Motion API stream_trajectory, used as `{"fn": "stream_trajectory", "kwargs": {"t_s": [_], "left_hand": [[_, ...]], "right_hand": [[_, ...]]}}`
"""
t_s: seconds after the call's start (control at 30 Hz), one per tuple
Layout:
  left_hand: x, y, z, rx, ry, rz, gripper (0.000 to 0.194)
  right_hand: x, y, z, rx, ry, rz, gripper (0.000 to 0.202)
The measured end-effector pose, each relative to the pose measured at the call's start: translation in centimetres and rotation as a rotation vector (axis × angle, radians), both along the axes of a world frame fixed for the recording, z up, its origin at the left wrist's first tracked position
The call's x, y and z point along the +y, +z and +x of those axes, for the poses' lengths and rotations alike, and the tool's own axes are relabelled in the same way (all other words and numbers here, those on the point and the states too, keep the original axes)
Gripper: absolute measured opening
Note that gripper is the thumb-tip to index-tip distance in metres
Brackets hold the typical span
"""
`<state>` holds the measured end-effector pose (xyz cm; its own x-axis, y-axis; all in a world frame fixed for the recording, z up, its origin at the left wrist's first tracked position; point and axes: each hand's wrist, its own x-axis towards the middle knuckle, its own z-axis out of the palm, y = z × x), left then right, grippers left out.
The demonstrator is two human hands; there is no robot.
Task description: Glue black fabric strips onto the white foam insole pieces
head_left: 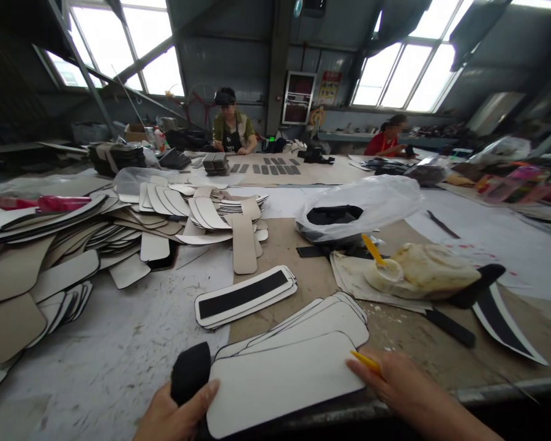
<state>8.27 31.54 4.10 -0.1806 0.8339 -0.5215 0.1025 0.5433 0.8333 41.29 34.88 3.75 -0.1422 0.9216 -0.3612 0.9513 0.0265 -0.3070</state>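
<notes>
A white rounded panel (284,383) lies tilted at the table's front edge, over a fanned stack of similar panels (344,315). My left hand (177,407) is closed at its left end, thumb on the panel, with a curved black piece (191,370) also in its grip; the fingers underneath are hidden. In my right hand (397,383) is a yellow stick (366,361), pinched, and the fingertips touch the panel's right edge. Just beyond lies another small stack of white panels (220,318), the top one bearing a black strip (243,294).
Piles of beige and white pieces (114,233) cover the left. At right are a tub (386,275) with a yellow spatula (371,250), a black-handled tool (452,327) and a plastic bag (367,196) holding black material. Two people (233,125) work across the table.
</notes>
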Motion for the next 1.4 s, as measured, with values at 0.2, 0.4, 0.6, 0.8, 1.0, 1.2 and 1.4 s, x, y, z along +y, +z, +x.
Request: {"fn": "stream_trajectory", "kwargs": {"t_s": [0.2, 0.4, 0.6, 0.8, 1.0, 1.2, 1.4], "left_hand": [[-0.1, -0.1, 2.2, 0.198, 0.003, 0.074, 0.033], [2.9, -0.1, -0.3, 0.483, 0.183, 0.055, 0.035], [7.9, -0.7, -2.8, 0.619, 0.185, 0.118, 0.028], [8.7, -3.8, -2.6, 0.56, 0.216, 0.092, 0.036], [7.9, -4.1, -2.5, 0.447, 0.282, 0.097, 0.041], [7.6, -4.3, -2.1, 0.455, 0.283, 0.106, 0.044], [7.2, -4.6, -1.6, 0.51, 0.321, 0.101, 0.042]], "right_hand": [[1.6, 2.4, 1.7, -0.116, -0.02, 0.14, 0.045], [6.6, 6.4, -1.2, -0.329, 0.071, 0.26, 0.036], [14.1, 4.6, -7.3, -0.314, 0.249, 0.266, 0.02], [16.7, 0.1, -8.8, -0.321, 0.285, 0.19, 0.021], [17.8, -0.3, -8.1, -0.198, 0.257, 0.131, 0.024], [18.9, -0.7, -7.6, -0.079, 0.25, 0.085, 0.024], [19.4, -1.6, -7.6, -0.101, 0.174, 0.12, 0.021]]}}
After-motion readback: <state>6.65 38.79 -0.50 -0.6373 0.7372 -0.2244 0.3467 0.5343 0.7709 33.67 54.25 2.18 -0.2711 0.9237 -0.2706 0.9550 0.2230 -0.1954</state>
